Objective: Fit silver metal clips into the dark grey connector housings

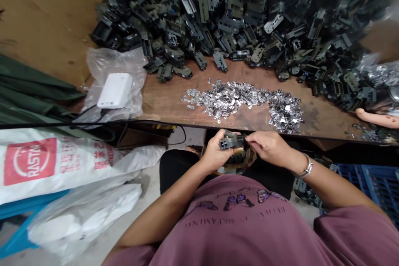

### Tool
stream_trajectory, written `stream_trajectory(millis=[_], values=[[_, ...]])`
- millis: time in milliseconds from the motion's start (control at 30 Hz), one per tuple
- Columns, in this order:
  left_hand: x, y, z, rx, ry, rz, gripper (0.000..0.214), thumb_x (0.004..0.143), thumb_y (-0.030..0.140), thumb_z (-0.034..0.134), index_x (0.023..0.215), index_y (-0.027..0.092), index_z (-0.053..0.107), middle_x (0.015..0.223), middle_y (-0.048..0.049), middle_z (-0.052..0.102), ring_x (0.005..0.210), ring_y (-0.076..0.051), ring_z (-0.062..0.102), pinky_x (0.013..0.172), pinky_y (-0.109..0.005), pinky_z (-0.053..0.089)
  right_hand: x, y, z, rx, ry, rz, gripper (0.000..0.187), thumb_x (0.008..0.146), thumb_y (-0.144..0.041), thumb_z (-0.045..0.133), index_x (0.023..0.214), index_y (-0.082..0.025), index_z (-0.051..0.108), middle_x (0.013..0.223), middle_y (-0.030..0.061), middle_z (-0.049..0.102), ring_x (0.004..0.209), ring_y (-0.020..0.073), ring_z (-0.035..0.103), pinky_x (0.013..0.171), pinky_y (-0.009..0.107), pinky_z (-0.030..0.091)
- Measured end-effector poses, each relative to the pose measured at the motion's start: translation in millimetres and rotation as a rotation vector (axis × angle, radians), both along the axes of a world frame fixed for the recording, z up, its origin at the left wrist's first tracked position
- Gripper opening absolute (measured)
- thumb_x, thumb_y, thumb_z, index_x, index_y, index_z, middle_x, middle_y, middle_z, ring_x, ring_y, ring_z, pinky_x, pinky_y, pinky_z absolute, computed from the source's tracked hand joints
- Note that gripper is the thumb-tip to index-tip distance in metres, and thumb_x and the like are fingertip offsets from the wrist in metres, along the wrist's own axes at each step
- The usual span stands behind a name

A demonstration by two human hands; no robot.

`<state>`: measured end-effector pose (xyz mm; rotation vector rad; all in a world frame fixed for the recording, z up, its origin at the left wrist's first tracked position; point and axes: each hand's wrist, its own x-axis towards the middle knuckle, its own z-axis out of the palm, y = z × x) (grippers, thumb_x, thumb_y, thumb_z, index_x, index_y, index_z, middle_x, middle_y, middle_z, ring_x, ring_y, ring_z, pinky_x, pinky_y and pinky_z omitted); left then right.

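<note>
My left hand [217, 153] is closed around a dark grey-green plastic housing [228, 141], held just in front of the table edge above my lap. The thumb and fingertips of my right hand [264, 144] are pinched together at the right end of the housing. Whatever is between those fingertips is too small or too covered to make out. Just beyond my hands, small shiny metal plates [230, 97] lie in a loose pile on the wooden table. Similar dark plastic housings [230, 20] are heaped behind them.
At the left, a white box [115, 90] with a cable rests on clear plastic. A white printed sack [77, 162] lies below the table edge. Blue crates [370, 187] stand low at the right. Another person's hand or arm [375, 118] reaches in at the right edge.
</note>
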<state>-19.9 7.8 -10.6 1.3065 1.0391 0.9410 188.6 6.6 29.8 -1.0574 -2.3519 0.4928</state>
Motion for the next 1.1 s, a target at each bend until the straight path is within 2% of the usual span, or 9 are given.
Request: stream_trajectory(millis=[133,333,433,600,700,800,933,1000,1100], values=[[-3.3,-2.7,5.7,-0.102,-0.013,0.012,0.04,0.058,0.027,0.087,0.09,0.02,0.066,0.093,-0.0052,0.073,0.082,-0.019,0.067,0.078,-0.03,0.054,-5.9,-8.8,-15.1,-0.107,0.132,-0.014,0.021,0.093,-0.019,0.049,0.096,-0.021,0.069,0.092,0.0078,0.074,0.083,0.0183,0.07,0.074,0.033,0.057],[-4.4,-3.0,14.0,-0.15,-0.052,0.128,0.043,0.051,0.023,0.091,0.087,0.019,0.067,0.088,-0.0045,0.073,0.079,-0.02,0.067,0.077,-0.031,0.054,-17.3,-7.4,-27.0,-0.601,0.724,-0.465,0.022,0.081,-0.041,0.07,0.091,-0.021,0.069,0.072,0.003,0.072,0.056,0.0149,0.065,0.052,0.027,0.052],[-0.4,-5.9,7.1,-0.083,-0.071,0.122,0.043,0.054,0.023,0.09,0.09,0.02,0.067,0.096,-0.0069,0.074,0.086,-0.021,0.068,0.084,-0.033,0.053,-30.1,-6.5,-31.8,-0.93,0.93,-0.428,0.032,0.073,-0.045,0.077,0.088,-0.018,0.071,0.063,0.0011,0.067,0.047,0.0109,0.057,0.04,0.02,0.04],[1.4,-9.5,-6.6,0.069,-0.116,0.075,0.045,0.064,0.025,0.085,0.104,0.019,0.066,0.118,-0.0113,0.07,0.11,-0.024,0.064,0.102,-0.038,0.046,-36.8,-1.5,-37.4,-1.144,1.215,-0.438,0.035,0.06,-0.039,0.085,0.084,-0.017,0.071,0.066,-0.0025,0.063,0.041,0.0028,0.042,0.035,0.015,0.029],[-4.7,-5.7,-1.3,-0.024,-0.138,-0.085,0.062,0.057,0.029,0.089,0.114,0.018,0.065,0.124,-0.0135,0.066,0.114,-0.027,0.063,0.1,-0.038,0.047,-27.4,0.0,-37.1,-1.267,1.219,-0.354,0.044,0.061,-0.039,0.085,0.096,-0.018,0.068,0.06,-0.0072,0.052,0.041,0.0016,0.034,0.037,0.014,0.022],[-5.9,0.0,6.8,-0.216,-0.213,-0.192,0.056,0.061,0.037,0.086,0.109,0.016,0.066,0.113,-0.0129,0.069,0.103,-0.026,0.066,0.091,-0.035,0.051,-21.5,-2.5,-35.7,-1.219,1.077,-0.298,0.05,0.07,-0.043,0.081,0.11,-0.021,0.062,0.062,-0.0089,0.049,0.042,0.0026,0.032,0.039,0.016,0.022],[4.3,4.4,8.6,-0.461,-0.251,-0.091,0.044,0.067,0.039,0.08,0.101,0.016,0.064,0.08,-0.0044,0.069,0.068,-0.015,0.065,0.061,-0.024,0.05,-16.7,5.4,-31.2,-1.012,0.694,-0.193,0.047,0.085,-0.051,0.064,0.121,-0.021,0.056,0.075,-0.0039,0.059,0.045,0.0059,0.043,0.043,0.02,0.033],[9.4,5.5,8.5,-0.558,-0.316,-0.072,0.043,0.07,0.041,0.077,0.102,0.017,0.062,0.078,-0.0032,0.067,0.059,-0.013,0.061,0.049,-0.022,0.046,-9.2,23.6,-26.7,-0.827,0.45,-0.165,0.041,0.095,-0.049,0.049,0.121,-0.019,0.057,0.076,-0.0015,0.062,0.049,0.0092,0.051,0.05,0.023,0.041],[13.7,8.0,11.8,-0.641,-0.429,-0.015,0.036,0.07,0.04,0.074,0.092,0.016,0.06,0.083,-0.0054,0.067,0.061,-0.014,0.063,0.046,-0.023,0.047,4.5,64.7,-21.5,-0.377,-0.001,-0.3,0.033,0.101,-0.036,0.038,0.103,-0.016,0.065,0.081,0.0054,0.066,0.07,0.0158,0.061,0.068,0.028,0.045]])
